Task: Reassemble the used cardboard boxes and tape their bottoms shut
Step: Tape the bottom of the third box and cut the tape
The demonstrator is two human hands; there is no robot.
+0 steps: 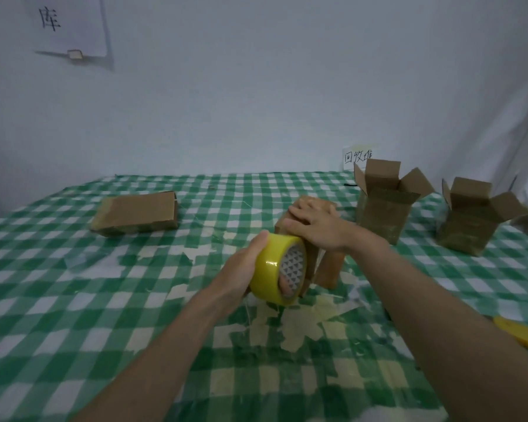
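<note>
A small cardboard box stands upside down at the middle of the table, its lower flaps splayed on the cloth. My right hand lies flat on its upturned bottom, fingers straight, pressing down. My left hand grips a roll of yellow tape held against the box's near side, with fingers through the core. A thin strip of tape runs from the roll onto the box. The box's top face is mostly hidden under my right hand.
Two assembled boxes with open top flaps stand at the right, one nearer the middle and one by the table's edge. A flattened box lies at the back left. A yellow object lies at the right edge. The green checked cloth carries tape scraps.
</note>
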